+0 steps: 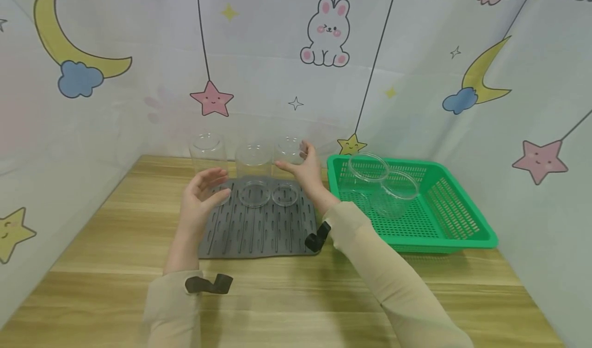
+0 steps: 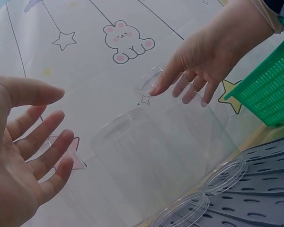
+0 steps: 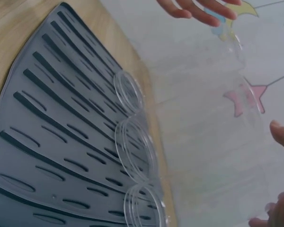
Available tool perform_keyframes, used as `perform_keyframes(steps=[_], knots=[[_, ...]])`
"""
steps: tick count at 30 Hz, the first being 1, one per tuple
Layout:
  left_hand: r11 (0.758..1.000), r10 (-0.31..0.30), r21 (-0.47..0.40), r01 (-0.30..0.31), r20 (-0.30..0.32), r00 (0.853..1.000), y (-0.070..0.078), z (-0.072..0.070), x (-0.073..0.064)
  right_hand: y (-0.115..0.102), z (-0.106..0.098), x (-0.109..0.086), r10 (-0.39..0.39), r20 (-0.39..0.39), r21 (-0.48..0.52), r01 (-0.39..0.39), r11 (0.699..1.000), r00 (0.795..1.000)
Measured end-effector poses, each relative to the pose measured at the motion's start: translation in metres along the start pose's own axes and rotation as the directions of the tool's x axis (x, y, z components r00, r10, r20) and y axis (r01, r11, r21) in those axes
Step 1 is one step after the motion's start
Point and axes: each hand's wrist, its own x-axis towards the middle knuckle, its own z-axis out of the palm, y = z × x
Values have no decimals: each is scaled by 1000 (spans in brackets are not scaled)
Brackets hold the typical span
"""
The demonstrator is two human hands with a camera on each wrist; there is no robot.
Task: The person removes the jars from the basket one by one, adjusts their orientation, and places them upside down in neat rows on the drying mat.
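Observation:
Three clear plastic cups stand upside down in a row on a grey drying mat (image 1: 259, 230): a left cup (image 1: 206, 155), a middle cup (image 1: 253, 165) and a right cup (image 1: 288, 155). My right hand (image 1: 307, 170) holds the right cup near its raised base, thumb on the near left side and fingers round the far right; the left wrist view shows some fingertips through the plastic. My left hand (image 1: 199, 196) is raised in front of the left cup, fingers loosely bent with nothing between them. In the right wrist view, the rims (image 3: 137, 149) rest on the mat.
To the right of the mat is a green plastic basket (image 1: 455, 204) with two more clear cups, a left one (image 1: 365, 176) and a right one (image 1: 398, 196), standing mouth up. The wooden table (image 1: 111, 245) ends at a printed cloth backdrop (image 1: 157, 55).

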Motion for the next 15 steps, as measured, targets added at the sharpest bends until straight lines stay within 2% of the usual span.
perform_keyframes(steps=[9,15], knots=[[1000,-3,-6,3,-4,1000,0,1,0,-1,-3,1,22,18,-11,-22,1000,1000],[1000,-7,-8,7,-5,1000,0,1,0,-7,-7,-1,49,37,20,-50,999,998]])
